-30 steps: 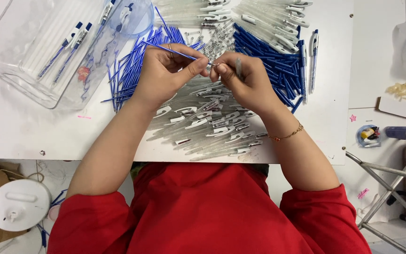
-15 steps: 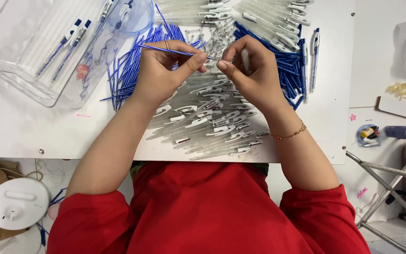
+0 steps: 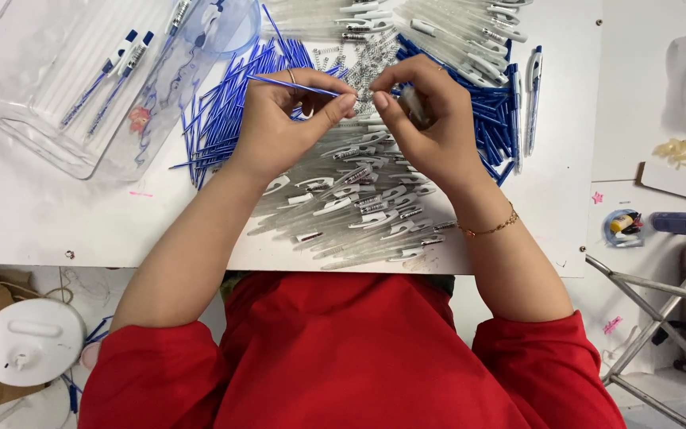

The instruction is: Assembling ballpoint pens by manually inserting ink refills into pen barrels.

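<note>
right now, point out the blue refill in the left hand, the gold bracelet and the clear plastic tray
blue refill (image 3: 291, 83), head view, mid-shaft above the left hand's fingers
gold bracelet (image 3: 490, 229), head view, chain across the right wrist
clear plastic tray (image 3: 37, 139), head view, bare near wall

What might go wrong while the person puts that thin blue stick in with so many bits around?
The thin blue refill sits pinched only at the left hand fingertips, so it may slip or bend. The small part in the right hand could drop into the clear pen barrels and get lost. A forearm may nudge barrels off the table edge.
</note>
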